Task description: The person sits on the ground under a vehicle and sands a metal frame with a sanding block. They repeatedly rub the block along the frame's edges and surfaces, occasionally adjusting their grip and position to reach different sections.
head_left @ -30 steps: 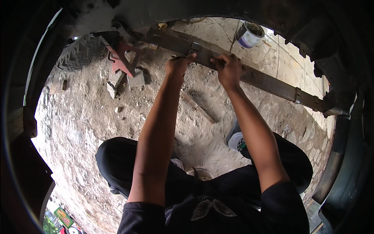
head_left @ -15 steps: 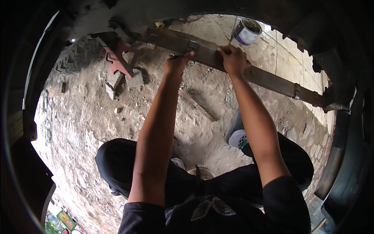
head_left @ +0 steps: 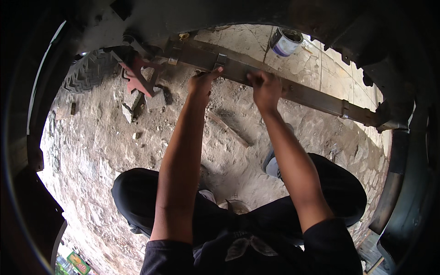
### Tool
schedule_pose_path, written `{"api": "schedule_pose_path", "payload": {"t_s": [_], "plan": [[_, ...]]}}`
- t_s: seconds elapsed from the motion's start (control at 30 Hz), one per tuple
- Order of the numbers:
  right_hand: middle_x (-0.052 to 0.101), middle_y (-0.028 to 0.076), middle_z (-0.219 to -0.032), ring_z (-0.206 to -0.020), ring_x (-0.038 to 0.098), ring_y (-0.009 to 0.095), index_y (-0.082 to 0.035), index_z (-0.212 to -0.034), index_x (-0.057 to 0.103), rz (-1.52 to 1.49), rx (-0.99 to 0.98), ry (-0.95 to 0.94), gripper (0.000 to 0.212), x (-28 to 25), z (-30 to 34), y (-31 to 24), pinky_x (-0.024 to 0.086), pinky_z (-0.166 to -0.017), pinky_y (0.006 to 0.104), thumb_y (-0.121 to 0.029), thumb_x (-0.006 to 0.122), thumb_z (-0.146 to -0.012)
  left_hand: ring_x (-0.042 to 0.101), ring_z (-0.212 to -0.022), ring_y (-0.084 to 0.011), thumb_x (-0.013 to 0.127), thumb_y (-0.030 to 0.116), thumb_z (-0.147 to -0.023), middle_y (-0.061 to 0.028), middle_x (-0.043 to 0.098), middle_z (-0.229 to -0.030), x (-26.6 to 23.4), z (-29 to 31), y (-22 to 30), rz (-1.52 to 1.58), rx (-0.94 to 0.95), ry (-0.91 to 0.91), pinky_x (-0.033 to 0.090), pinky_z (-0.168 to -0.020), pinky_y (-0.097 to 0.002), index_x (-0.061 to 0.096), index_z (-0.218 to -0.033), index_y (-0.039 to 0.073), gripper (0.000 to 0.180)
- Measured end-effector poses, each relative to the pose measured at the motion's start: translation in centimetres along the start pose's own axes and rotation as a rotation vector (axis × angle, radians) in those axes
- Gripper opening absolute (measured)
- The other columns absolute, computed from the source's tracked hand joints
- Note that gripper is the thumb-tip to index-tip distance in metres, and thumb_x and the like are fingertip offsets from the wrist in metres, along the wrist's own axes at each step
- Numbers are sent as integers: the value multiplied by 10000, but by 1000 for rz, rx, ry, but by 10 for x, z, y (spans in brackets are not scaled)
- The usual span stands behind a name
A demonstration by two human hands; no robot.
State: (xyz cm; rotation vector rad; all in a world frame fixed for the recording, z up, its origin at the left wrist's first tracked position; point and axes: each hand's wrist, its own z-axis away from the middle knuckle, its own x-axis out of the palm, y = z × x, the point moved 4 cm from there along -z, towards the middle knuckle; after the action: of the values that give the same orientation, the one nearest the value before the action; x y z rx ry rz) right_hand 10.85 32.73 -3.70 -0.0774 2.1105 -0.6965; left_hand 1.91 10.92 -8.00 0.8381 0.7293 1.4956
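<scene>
A: What is seen from the head camera?

B: A long rusty metal bar [head_left: 293, 89] is seen running from upper left down to the right, under a dark vehicle body. Both hands are raised to it. The left hand [head_left: 204, 82] is pressed against the bar's lower edge beside a metal clamp [head_left: 221, 59], with the fingers curled; whether anything small is pinched there cannot be told. The right hand [head_left: 265, 87] is laid over the bar a little further right, fingers closed around its edge.

A: And what is found around them?

B: A tyre [head_left: 89, 71] is seen at the upper left, with a red stand [head_left: 140, 78] just beside it, set on a stone block [head_left: 156, 97] (some loose stones lie near). A paint can [head_left: 285, 41] is placed on the paved ground beyond the bar, well apart from the hands. A wooden stick [head_left: 229, 129] is lying on the dirt ground [head_left: 91, 137] below the bar, between the forearms. The person's knees, clothed in black, are seen below.
</scene>
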Motion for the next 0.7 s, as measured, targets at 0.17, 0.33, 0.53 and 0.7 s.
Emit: {"api": "schedule_pose_path", "payload": {"t_s": [0.17,0.33,0.53,0.7], "plan": [[780,38,-935,-997,712,312,-236,-928,821,43,64,-92,262,-8,-7,19,370,-947,636,-496,816,-900,651,-1208,-275,1030,321,-703,-155,749,-1307,3,0,-3,-8,-23,-1,452,-1067,-410,732,-1309,-31,761],[764,34,-1011,-1166,653,315,-252,-955,818,176,184,-112,295,-2,-22,11,328,-994,667,-542,783,-914,651,-1205,-259,1026,316,-711,-156,757,-1281,7,8,2,-10,19,31,452,-1072,-404,750,-1277,-33,720],[759,62,-1016,-1121,664,340,-278,-970,826,233,131,-46,231,-13,-17,32,351,-993,696,-499,797,-911,650,-1160,-236,1031,317,-705,-158,754,-1272,5,3,1,18,8,-32,474,-1010,-367,742,-1283,-43,740],[767,76,-1044,-1123,670,333,-285,-1003,830,190,289,-153,224,-9,-20,12,359,-987,700,-490,789,-923,639,-1182,-237,1033,318,-700,-144,744,-1286,0,6,-3,3,-27,-1,457,-1016,-359,721,-1321,-36,780]]}}
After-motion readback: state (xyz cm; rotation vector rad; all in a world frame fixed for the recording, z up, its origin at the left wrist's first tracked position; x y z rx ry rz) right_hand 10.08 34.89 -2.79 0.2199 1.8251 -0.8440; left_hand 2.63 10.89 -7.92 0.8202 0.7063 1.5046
